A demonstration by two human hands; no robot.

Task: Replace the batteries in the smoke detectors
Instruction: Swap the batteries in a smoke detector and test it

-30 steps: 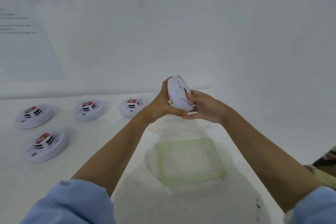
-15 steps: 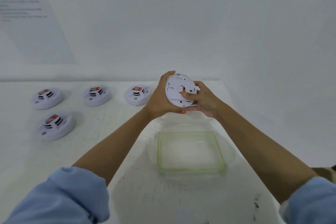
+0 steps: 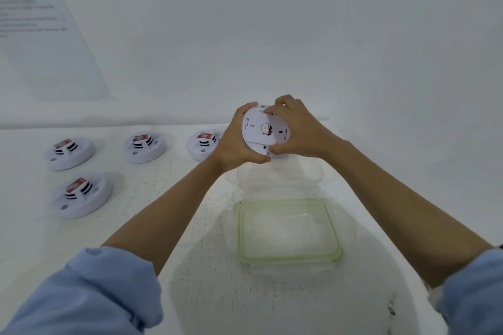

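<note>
A white round smoke detector point(image 3: 258, 133) is held up above the table with its flat back plate facing me. My left hand point(image 3: 231, 144) grips its left rim, fingers curled over the top and thumb under the bottom edge. My right hand point(image 3: 296, 130) grips the right side, fingertips on the top of the back plate and thumb at the lower edge. Several more white detectors lie face up on the table at the left, each with a red label: one point(image 3: 71, 152), another point(image 3: 144, 145), a third point(image 3: 202, 144) partly behind my left hand, and a nearer one point(image 3: 81, 197).
A clear container with a green rim point(image 3: 288, 234) stands on the white table point(image 3: 136, 226) below my hands; a second clear container point(image 3: 280, 177) sits just behind it. White wall with paper sheets point(image 3: 40, 35) rises behind. The table's right edge runs near my right forearm.
The detector has been turned so its back plate faces me squarely, and my right hand has shifted up over its top right rim. The view has tilted downward.
</note>
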